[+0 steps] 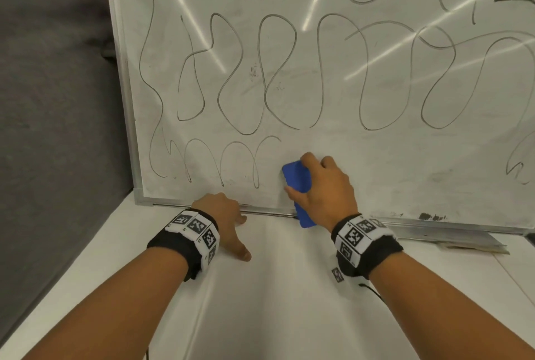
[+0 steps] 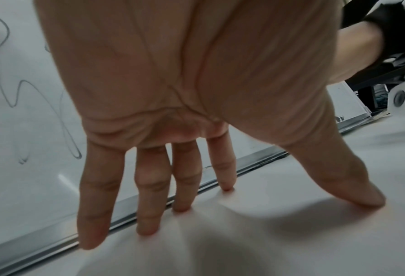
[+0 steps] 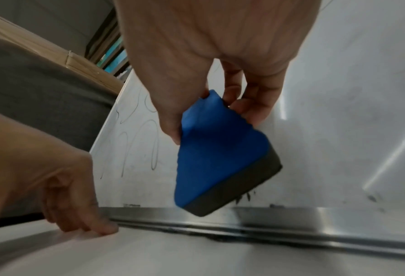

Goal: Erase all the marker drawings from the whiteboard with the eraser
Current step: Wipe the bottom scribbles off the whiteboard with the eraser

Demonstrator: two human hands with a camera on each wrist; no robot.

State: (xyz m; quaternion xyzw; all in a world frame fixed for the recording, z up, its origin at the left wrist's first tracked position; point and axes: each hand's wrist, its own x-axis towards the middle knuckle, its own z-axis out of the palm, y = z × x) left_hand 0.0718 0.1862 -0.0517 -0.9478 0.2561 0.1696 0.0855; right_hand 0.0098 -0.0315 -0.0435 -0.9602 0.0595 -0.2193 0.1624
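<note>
Head view: our whiteboard [image 1: 333, 139] stands propped on the bench [image 1: 275, 287], leaning back, so we work it from the front. Marker loops [image 1: 260, 76] fill most of it, 9 through 3 o'clock; a band low on the board, from about 6 o'clock towards 4, looks wiped. Our right hand [image 1: 324, 189] has the blue eraser [image 1: 298, 183] at approx. 6 o'clock on the board, fingers over its top end, thumb on its left side. Our left hand [image 1: 225, 223] sits at the bottom frame, probably to stop the board sliding as we push.

Left wrist view: fingers [image 2: 149, 186] straight and spread, tips down on the bench right along the metal frame [image 2: 43, 240], thumb out at 4 o'clock. Flat and holding nothing, just bracing.

Right wrist view: eraser pinched betw. thumb and fingers near its upper end, blue back towards the palm, dark felt pad [image 3: 239, 190] facing the board. Lower corner hangs just above the frame; whether felt touches the board here we can't tell. Squiggles at 9 o'clock remain, so the job looks far from done.
</note>
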